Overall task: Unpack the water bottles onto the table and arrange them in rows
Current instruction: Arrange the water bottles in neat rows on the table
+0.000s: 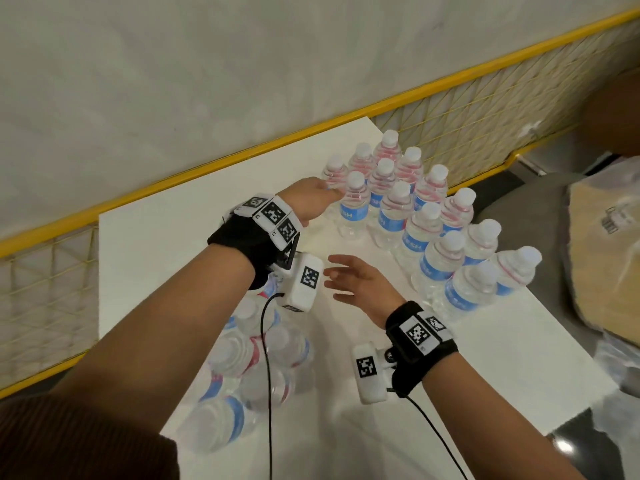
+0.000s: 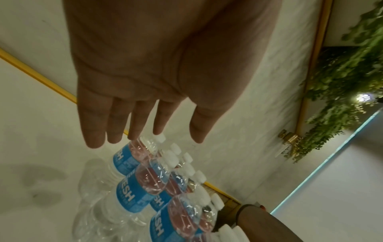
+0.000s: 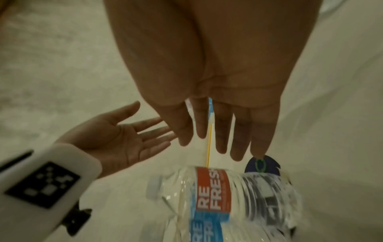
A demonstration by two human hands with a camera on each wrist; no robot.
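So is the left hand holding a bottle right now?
No, the left hand is spread flat with straight fingers, holding nothing, just short of the standing bottles.

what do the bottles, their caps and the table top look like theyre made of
Bottles: clear thin plastic, glossy; ribbed walls show the water through, with printed blue labels. Caps: opaque white plastic, likely matte. Table top: smooth white surface, probably laminate; faint shadows and reflections show, but the core is not visible.

Upright water bottles point(image 1: 412, 216) stood in rows on the table point(image 1: 156, 237) far right, wrapped bottle pack point(image 1: 242, 368) lay near left, railing point(image 1: 214, 161) behind the table
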